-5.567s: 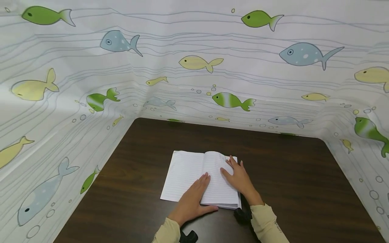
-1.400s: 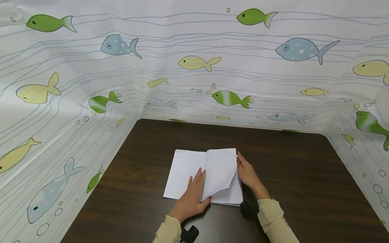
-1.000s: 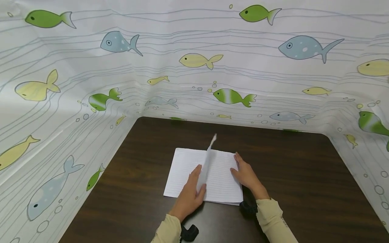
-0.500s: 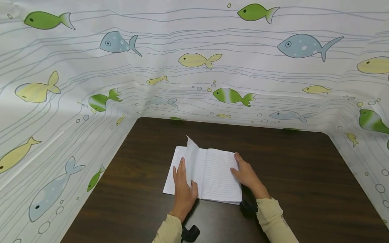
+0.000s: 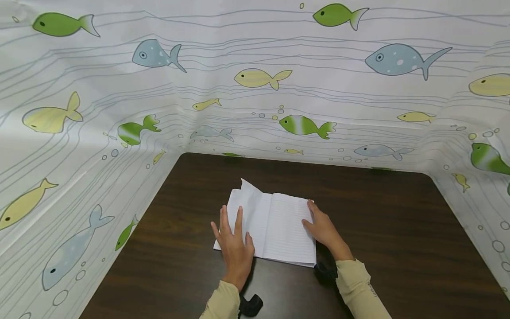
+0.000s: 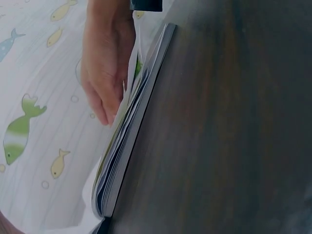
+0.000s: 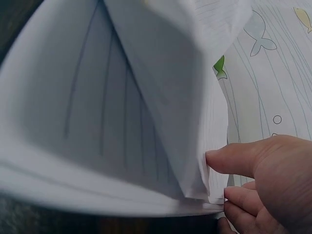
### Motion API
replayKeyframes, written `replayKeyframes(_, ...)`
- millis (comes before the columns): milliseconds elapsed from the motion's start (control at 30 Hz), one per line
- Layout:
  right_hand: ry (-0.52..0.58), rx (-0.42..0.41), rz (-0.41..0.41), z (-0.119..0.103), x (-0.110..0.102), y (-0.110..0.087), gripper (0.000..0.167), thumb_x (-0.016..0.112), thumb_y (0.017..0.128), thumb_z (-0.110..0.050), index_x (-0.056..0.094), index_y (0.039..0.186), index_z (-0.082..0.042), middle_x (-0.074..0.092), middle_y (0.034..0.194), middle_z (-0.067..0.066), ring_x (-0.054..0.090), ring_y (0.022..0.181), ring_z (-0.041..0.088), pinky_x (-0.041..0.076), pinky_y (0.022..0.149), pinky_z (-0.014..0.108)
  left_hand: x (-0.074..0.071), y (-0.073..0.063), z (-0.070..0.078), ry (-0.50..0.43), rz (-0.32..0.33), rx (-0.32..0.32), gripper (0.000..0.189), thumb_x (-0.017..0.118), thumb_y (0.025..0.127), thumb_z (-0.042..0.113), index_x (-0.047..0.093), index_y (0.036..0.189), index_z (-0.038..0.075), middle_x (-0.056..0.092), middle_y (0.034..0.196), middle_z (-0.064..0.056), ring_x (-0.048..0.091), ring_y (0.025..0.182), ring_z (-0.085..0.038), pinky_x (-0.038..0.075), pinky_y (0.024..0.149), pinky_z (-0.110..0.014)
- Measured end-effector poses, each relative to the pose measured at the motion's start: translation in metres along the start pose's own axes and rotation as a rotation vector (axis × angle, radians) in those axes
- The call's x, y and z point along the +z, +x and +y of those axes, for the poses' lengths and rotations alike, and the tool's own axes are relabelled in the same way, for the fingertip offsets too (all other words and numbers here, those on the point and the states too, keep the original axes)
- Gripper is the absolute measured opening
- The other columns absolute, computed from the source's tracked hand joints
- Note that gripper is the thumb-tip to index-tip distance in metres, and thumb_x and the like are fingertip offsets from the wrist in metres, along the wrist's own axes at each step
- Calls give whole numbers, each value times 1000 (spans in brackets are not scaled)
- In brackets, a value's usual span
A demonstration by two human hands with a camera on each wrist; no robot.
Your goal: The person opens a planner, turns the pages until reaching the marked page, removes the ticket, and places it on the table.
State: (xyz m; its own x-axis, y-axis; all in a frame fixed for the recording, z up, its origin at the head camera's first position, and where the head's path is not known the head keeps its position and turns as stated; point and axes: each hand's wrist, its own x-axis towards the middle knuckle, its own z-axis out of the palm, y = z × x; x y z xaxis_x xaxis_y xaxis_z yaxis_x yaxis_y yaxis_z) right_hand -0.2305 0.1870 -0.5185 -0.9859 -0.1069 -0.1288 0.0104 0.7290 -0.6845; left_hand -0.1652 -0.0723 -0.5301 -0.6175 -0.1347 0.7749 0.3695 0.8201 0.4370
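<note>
Compared with a second earlier, found the turned leaf [image 5: 254, 212] swung over from upright at the gutter to a leftward lean, with an upper corner jutting past the top edge of the open notebook [image 5: 290, 230]. Noted the left hand [image 5: 236, 250] shifted further left, with fingers more widely spread; saw the right hand [image 5: 324, 228] in much the same place. Observed a wide left hand over the lower left page; cannot tell how fully in contact. Observed a narrow right grip, pinching the notebook's right margin with thumb on the page and fingers at the outer edge. Located the notebook between both hands, lying open on a dark wood-grain table [image 5: 171, 230]. Recorded a white wall covering [image 5: 223, 26] behind and at both sides, printed with fish and wavy lines. Logged pale yellow sleeves [image 5: 356, 283] and black wrist devices [image 5: 252, 305].
</note>
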Motion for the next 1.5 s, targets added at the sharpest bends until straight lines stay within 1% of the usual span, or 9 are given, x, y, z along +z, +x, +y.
replayKeyframes(167, 4, 6, -7, -3, -1, 0, 77, 61, 102, -14, 19, 162, 5, 20, 167, 27, 23, 153, 46, 23, 121, 60, 0, 3, -5, 18, 44, -3, 95, 81, 66, -22, 51, 151, 5, 33, 160, -30, 31, 150, -44, 11, 121, -70)
replayKeyframes(300, 15, 5, -6, -4, -3, 0, 76, 61, 102, -13, 19, 162, 6, 21, 166, 28, 23, 153, 46, 23, 121, 60, 2, 3, -8, 16, -50, 67, 79, 76, 70, -22, 62, 142, 6, 42, 159, -24, 38, 148, -42, 19, 121, -67)
replayKeyframes(400, 10, -7, -1, -5, -3, -1, 75, 62, 101, -11, 21, 161, 7, 23, 166, 28, 24, 152, 46, 24, 121, 60, 5, -1, -8, -58, -245, 171, 59, 73, 81, -14, 66, 137, 4, 52, 153, -19, 47, 144, -37, 29, 121, -57)
replayKeyframes(500, -20, -37, 17, -6, -2, -1, 73, 63, 101, -12, 25, 160, 7, 25, 165, 29, 25, 152, 46, 25, 121, 60, 5, -8, -6, -116, -570, 279, 47, 69, 99, 13, 60, 144, 1, 53, 153, -15, 47, 145, -30, 33, 121, -46)
replayKeyframes(600, -64, -74, 57, -8, 0, -3, 68, 62, 101, -14, 31, 157, 9, 26, 164, 30, 27, 151, 47, 25, 120, 62, 3, -14, -3, -123, -850, 322, 69, 61, 103, 48, 49, 154, 3, 46, 159, -10, 38, 151, -25, 30, 123, -41)
replayKeyframes(667, -113, -97, 84, -9, 0, -3, 65, 62, 102, -17, 36, 155, 11, 28, 163, 31, 28, 150, 48, 26, 119, 64, 2, -16, -1, -98, -924, 321, 78, 59, 100, 59, 45, 156, 7, 41, 163, -8, 32, 154, -24, 28, 124, -40)
replayKeyframes(800, -247, -155, 96, -10, -1, -3, 64, 63, 101, -22, 41, 150, 15, 34, 159, 34, 31, 149, 49, 25, 117, 69, 1, -18, 2, -103, -929, 267, 79, 63, 98, 58, 46, 156, 8, 40, 164, -6, 29, 155, -22, 27, 125, -39)
replayKeyframes(1000, -388, -192, 70, -5, -1, 3, 73, 63, 102, -34, 38, 151, 15, 35, 159, 32, 31, 150, 46, 21, 118, 71, 6, -23, 9, -93, -895, 273, 77, 61, 99, 58, 47, 156, 7, 41, 163, -8, 32, 154, -24, 30, 123, -39)
replayKeyframes(1500, -391, -203, 53, -4, 1, 11, 78, 62, 104, -33, 29, 155, 15, 34, 159, 32, 29, 151, 44, 16, 123, 64, 10, -28, 12, -81, -851, 239, 82, 62, 97, 61, 47, 155, 5, 43, 161, -10, 34, 153, -23, 31, 122, -39)
